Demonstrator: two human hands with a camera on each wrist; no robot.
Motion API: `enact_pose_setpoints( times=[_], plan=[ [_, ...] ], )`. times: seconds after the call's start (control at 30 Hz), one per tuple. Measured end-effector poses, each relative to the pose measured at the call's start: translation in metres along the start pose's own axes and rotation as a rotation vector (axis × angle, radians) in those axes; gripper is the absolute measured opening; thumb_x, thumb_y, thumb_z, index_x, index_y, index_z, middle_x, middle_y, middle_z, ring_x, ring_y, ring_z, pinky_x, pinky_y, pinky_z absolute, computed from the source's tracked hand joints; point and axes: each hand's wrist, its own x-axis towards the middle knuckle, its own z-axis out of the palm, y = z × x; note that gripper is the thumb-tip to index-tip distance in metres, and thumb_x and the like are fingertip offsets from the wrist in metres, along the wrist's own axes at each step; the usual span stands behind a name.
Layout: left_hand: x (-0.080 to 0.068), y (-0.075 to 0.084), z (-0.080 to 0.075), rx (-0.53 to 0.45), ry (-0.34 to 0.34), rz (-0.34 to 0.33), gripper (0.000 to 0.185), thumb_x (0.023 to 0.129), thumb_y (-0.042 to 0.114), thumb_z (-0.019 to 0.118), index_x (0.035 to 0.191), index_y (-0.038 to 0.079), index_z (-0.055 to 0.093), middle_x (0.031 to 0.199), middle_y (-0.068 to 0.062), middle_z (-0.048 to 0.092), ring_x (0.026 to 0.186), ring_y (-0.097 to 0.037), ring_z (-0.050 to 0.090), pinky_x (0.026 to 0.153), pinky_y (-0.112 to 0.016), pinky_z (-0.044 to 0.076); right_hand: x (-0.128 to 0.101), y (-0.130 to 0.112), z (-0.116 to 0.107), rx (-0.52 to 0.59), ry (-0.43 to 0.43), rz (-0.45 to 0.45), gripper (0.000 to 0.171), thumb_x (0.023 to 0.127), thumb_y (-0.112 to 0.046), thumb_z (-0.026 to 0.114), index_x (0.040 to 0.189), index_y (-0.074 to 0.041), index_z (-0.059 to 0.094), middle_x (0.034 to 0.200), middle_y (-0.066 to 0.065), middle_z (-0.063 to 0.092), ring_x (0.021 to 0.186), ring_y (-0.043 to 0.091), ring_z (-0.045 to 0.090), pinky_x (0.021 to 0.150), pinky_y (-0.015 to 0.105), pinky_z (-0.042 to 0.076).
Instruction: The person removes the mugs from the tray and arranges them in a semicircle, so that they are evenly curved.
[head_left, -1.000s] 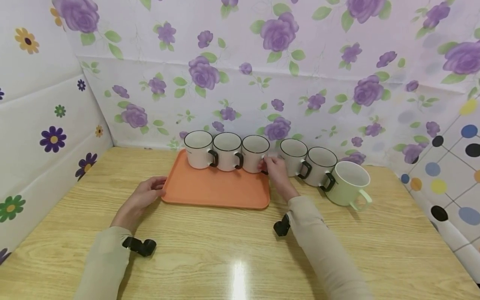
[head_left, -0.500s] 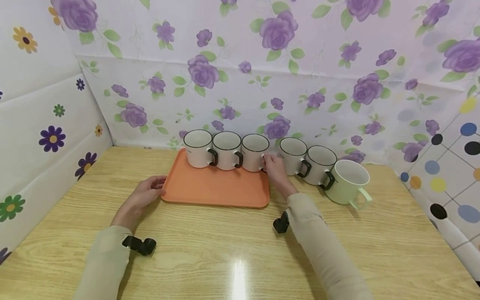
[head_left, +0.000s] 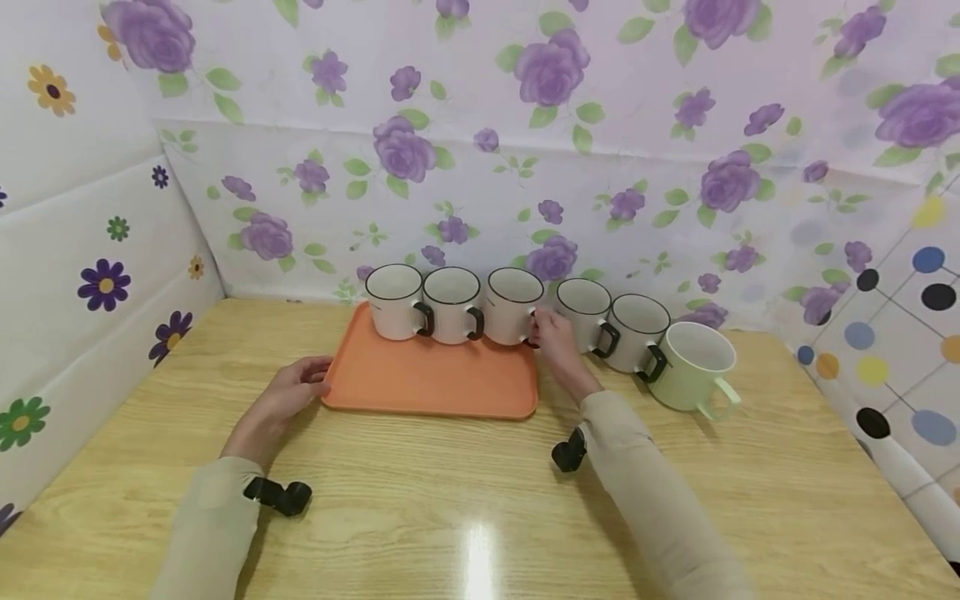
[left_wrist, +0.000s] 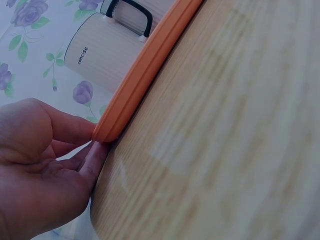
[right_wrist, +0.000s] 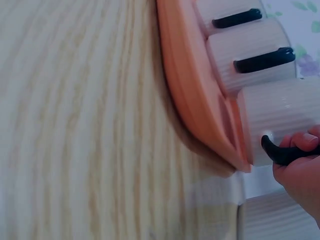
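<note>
My right hand (head_left: 557,340) grips the black handle of a white mug (head_left: 512,311) at the right end of an orange tray (head_left: 431,383). In the right wrist view, fingers curl round that handle (right_wrist: 285,152), and the mug's base is close over the tray. To its left, two more white mugs (head_left: 394,308) (head_left: 452,312) stand side by side along the tray's back, handles to the right. My left hand (head_left: 288,387) is at the tray's left front corner. In the left wrist view, it pinches the orange rim (left_wrist: 107,127) between thumb and fingers.
Right of the tray, two white mugs (head_left: 577,310) (head_left: 633,337) with black handles and a larger pale green mug (head_left: 686,371) stand in a slanting row on the wooden table (head_left: 420,508). Close behind rises a flowered cloth wall (head_left: 322,225).
The mug in my right hand has shifted slightly right, leaving a wider gap to the middle mug on the tray. My left hand stays at the tray's corner.
</note>
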Motion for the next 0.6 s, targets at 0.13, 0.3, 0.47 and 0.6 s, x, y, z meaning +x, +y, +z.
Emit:
enact_pose_setpoints(
  times=[0.13,0.3,0.47,0.6],
  plan=[
    [0.000,-0.001,0.000,0.000,0.009,0.001,0.052,0.096,-0.006,0.045,0.144,-0.014,0.026,0.141,-0.034,0.034,0.129,-0.042,0.035,0.103,-0.045,0.033,-0.006,-0.009,-0.004,0.025,-0.011,-0.007,0.029,0.104,-0.010,0.036,0.083,0.006,0.049,0.075,0.005,0.044,0.070,0.014,0.046,0.071,0.026,0.044],
    [0.000,-0.001,0.000,0.001,0.006,-0.003,0.053,0.096,-0.006,0.045,0.144,-0.014,0.026,0.141,-0.034,0.034,0.129,-0.042,0.035,0.102,-0.044,0.033,-0.017,-0.021,-0.017,-0.026,-0.054,-0.033,0.032,0.105,-0.016,0.036,0.083,0.004,0.047,0.078,0.007,0.044,0.074,0.018,0.048,0.074,0.029,0.044],
    [0.000,-0.001,0.000,0.000,0.007,-0.005,0.054,0.095,-0.006,0.045,0.144,-0.014,0.026,0.141,-0.034,0.034,0.129,-0.041,0.035,0.101,-0.042,0.035,-0.031,-0.037,-0.034,-0.021,-0.111,-0.058,0.035,0.106,-0.020,0.037,0.084,0.006,0.046,0.079,0.009,0.043,0.073,0.017,0.045,0.072,0.029,0.042],
    [0.001,-0.001,0.000,-0.011,0.010,-0.014,0.054,0.095,-0.007,0.045,0.145,-0.014,0.025,0.142,-0.034,0.033,0.130,-0.042,0.034,0.104,-0.046,0.032,-0.040,-0.050,-0.048,0.069,-0.117,-0.059,0.031,0.105,-0.014,0.038,0.084,0.006,0.050,0.077,0.005,0.047,0.070,0.011,0.047,0.069,0.024,0.044]
  ],
)
